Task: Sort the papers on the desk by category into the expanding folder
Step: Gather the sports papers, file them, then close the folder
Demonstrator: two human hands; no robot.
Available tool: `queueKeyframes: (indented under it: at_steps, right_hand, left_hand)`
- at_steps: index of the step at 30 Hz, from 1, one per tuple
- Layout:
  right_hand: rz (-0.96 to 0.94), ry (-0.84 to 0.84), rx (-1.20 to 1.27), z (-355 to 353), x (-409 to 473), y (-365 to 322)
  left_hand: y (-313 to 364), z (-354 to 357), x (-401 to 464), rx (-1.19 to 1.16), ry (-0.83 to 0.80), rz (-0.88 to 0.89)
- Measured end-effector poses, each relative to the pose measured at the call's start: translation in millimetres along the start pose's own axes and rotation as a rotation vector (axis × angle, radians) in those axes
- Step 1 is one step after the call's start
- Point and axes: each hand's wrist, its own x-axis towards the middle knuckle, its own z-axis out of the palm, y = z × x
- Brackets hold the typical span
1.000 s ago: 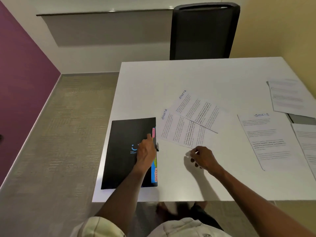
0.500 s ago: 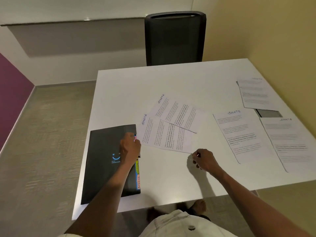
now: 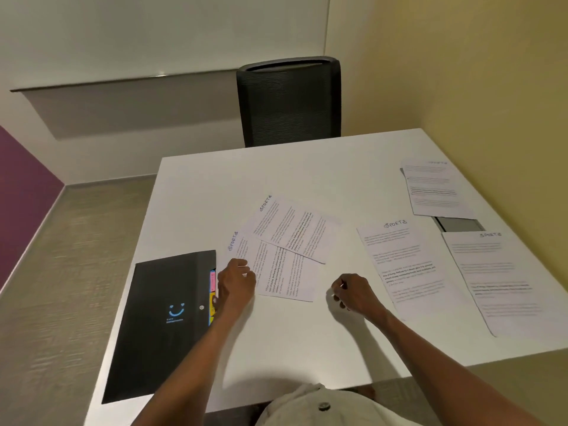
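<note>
The black expanding folder (image 3: 163, 318) lies flat at the desk's left front, with coloured tabs (image 3: 212, 287) showing along its right edge. Two overlapping sheets headed SPORTS lie mid-desk, the nearer sheet (image 3: 285, 272) in front and the farther sheet (image 3: 295, 229) behind it. My left hand (image 3: 235, 284) sits on the nearer sheet's left edge, fingers curled onto the paper and thumb beside the tabs. My right hand (image 3: 353, 292) rests on the desk just right of that sheet, fingers curled, holding nothing. Further SPORTS sheets lie to the right, a third sheet (image 3: 402, 259) and a fourth sheet (image 3: 498, 278).
Another sheet (image 3: 433, 189) lies at the far right over a grey flat object (image 3: 458, 224). A black mesh chair (image 3: 289, 103) stands behind the white desk (image 3: 292, 348). A yellow wall runs close along the right side. Floor lies to the left.
My left hand has left the folder's tabbed edge and moved right onto the nearer sheet's left edge. My right hand now sits slightly clear of that sheet's corner. The camera tilted up.
</note>
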Motion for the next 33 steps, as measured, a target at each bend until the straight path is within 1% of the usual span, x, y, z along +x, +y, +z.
queueKeyframes:
  at_steps: [5, 11, 14, 18, 21, 25, 28, 30, 33]
  right_hand:
    - [-0.047, -0.042, -0.079, -41, 22, 35]
    - [-0.135, -0.129, -0.084, -80, 47, 62]
    - [-0.164, -0.162, -0.131, -93, 60, 68]
    - [-0.185, -0.191, -0.123, -99, 75, 70]
    - [-0.21, -0.213, -0.139, -99, 83, 62]
    - [-0.2, -0.234, -0.088, -94, 89, 51]
    - [-0.207, -0.254, -0.108, -90, 97, 45]
    - [-0.203, -0.249, -0.108, -91, 102, 43]
    - [-0.208, -0.239, -0.133, -88, 115, 35]
  left_hand:
    - [37, 43, -16, 0.021, -0.041, -0.097]
    - [61, 85, -26, 0.004, 0.023, -0.267]
    - [68, 96, -36, 0.051, 0.054, -0.278]
    - [72, 96, -46, 0.06, 0.11, -0.312]
    - [66, 93, -43, 0.112, 0.071, -0.333]
    - [60, 88, -35, 0.074, 0.118, -0.405]
    - [56, 86, -24, 0.132, 0.088, -0.446]
    - [54, 88, -18, 0.104, 0.093, -0.502]
    - [47, 90, -6, -0.028, 0.114, -0.68]
